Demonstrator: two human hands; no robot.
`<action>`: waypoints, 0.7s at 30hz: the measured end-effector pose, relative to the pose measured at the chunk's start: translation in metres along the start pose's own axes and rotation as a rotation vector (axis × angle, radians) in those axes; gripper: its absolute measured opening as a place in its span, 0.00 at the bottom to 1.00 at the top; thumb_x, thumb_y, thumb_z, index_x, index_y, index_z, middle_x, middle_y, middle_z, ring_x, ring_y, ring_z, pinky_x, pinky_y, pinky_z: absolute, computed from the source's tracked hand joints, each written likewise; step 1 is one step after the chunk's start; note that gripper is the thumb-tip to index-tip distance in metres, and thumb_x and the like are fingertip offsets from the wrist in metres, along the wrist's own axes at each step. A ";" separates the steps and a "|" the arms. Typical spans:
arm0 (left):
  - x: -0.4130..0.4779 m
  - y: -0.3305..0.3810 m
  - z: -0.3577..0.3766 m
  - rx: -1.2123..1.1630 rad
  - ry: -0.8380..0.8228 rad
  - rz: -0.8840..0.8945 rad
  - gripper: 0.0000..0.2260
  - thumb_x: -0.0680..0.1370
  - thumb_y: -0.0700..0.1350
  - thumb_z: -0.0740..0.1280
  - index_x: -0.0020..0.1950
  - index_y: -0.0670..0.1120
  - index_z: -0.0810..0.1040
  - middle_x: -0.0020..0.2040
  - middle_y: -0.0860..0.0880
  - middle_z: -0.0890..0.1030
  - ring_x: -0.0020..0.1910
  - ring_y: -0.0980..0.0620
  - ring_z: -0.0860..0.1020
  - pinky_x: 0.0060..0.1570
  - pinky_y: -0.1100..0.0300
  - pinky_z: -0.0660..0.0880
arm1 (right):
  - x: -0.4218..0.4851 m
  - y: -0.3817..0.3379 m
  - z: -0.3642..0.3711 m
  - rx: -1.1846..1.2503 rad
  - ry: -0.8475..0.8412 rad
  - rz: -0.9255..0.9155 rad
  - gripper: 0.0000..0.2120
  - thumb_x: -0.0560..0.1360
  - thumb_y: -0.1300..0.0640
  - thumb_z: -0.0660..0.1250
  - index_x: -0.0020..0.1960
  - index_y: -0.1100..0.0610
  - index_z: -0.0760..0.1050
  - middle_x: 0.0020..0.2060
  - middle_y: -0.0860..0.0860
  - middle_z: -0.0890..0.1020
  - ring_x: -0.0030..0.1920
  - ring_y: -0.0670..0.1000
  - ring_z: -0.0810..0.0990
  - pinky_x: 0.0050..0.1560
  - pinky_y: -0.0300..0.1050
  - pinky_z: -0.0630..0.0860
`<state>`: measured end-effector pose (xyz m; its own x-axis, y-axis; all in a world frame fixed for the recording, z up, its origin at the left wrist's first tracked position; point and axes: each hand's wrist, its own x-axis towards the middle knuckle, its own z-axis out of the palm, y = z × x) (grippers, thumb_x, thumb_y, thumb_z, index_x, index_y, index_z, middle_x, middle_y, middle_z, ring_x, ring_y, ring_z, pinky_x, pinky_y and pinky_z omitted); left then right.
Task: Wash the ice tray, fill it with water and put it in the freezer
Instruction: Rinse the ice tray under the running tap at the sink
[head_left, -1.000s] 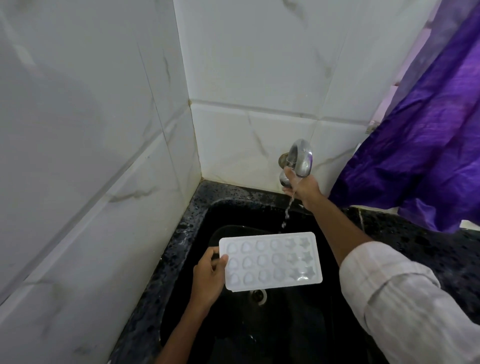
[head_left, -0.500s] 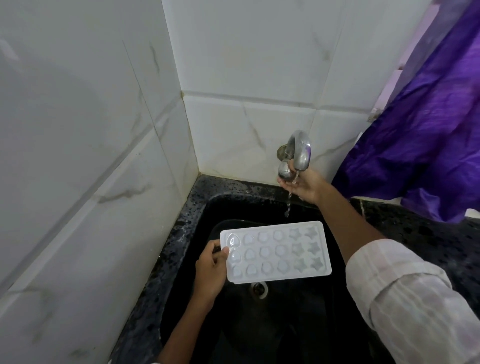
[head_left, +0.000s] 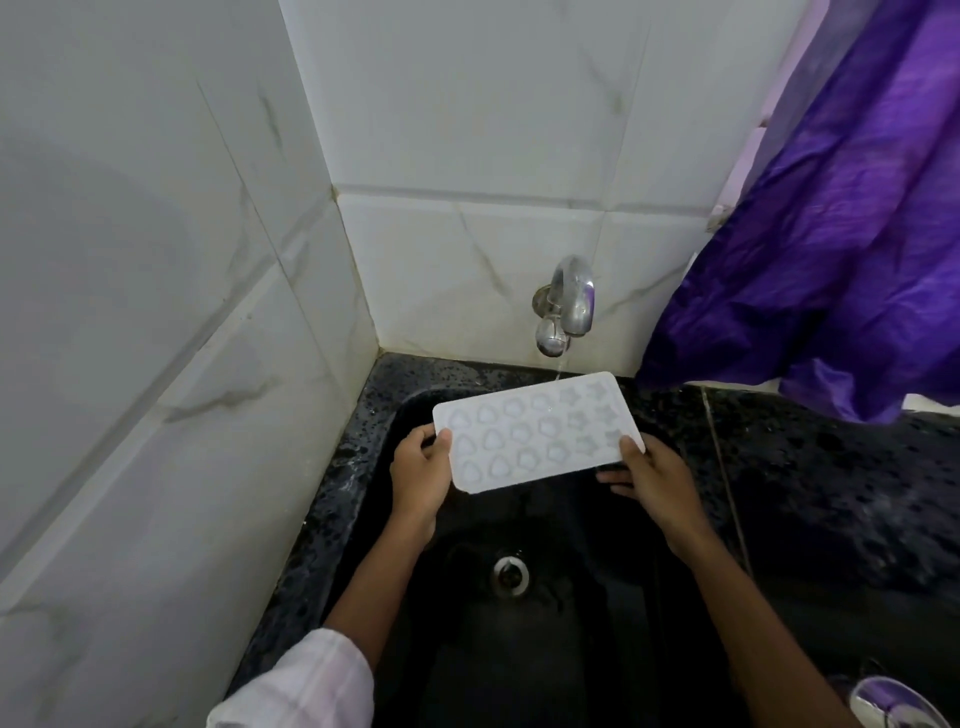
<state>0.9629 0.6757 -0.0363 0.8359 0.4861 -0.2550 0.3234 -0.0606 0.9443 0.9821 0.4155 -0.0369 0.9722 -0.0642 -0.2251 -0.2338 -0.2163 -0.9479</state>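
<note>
near edge: a pale checked sleeve (head_left: 306, 680) on the left arm, & a shiny round metal thing (head_left: 893, 701) at bottom right, can't tell what it is. next, the black sink basin (head_left: 571, 649) w/ its round metal drain (head_left: 511, 574). above it the left hand (head_left: 418, 475) pinches the left short edge of the white plastic ice tray w/ heart- and star-shaped moulds (head_left: 535, 436), thumb on top, fingers curled under. the right hand (head_left: 654, 480) grips the near right corner the same way, thumb on top, fingers below. the tray is in the air over the basin, moulds up, its far right corner just under the thin stream of water (head_left: 560, 370) from the chrome wall tap (head_left: 569, 306). risks, imo: both grips are thin edge pinches on wet plastic, so the tray may slip & drop into the basin. the stream meets only the star end, so the heart moulds may go unrinsed unless the tray is slid across. the tray looks a bit tilted, so water may run off & fill unevenly. splash could wet the speckled black stone counter (head_left: 779, 452) or the purple cloth (head_left: 831, 260) hanging beside the tap, by the white marbled wall tiles (head_left: 467, 249).
</note>
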 end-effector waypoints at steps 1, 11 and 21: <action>0.000 0.006 0.003 -0.002 -0.007 0.015 0.07 0.83 0.46 0.63 0.57 0.48 0.78 0.53 0.48 0.83 0.49 0.51 0.82 0.43 0.57 0.79 | 0.000 -0.003 -0.003 0.014 0.028 -0.026 0.13 0.82 0.48 0.59 0.63 0.51 0.76 0.53 0.50 0.84 0.46 0.49 0.86 0.51 0.49 0.81; -0.019 0.018 0.024 -0.015 -0.062 0.171 0.07 0.82 0.44 0.63 0.59 0.50 0.78 0.46 0.53 0.84 0.45 0.57 0.83 0.39 0.64 0.78 | -0.017 0.001 -0.026 0.077 0.295 -0.098 0.10 0.79 0.51 0.65 0.59 0.50 0.79 0.49 0.47 0.85 0.48 0.47 0.85 0.55 0.54 0.81; -0.029 -0.012 0.005 0.166 -0.070 0.607 0.05 0.80 0.39 0.67 0.55 0.44 0.80 0.54 0.53 0.85 0.56 0.60 0.82 0.51 0.67 0.77 | -0.036 0.010 -0.043 -0.221 0.431 -0.297 0.09 0.72 0.70 0.71 0.47 0.58 0.78 0.40 0.47 0.83 0.41 0.38 0.81 0.44 0.25 0.72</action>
<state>0.9374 0.6578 -0.0418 0.9173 0.2645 0.2978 -0.1581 -0.4445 0.8817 0.9439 0.3737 -0.0284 0.9147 -0.3510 0.2001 0.0068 -0.4818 -0.8762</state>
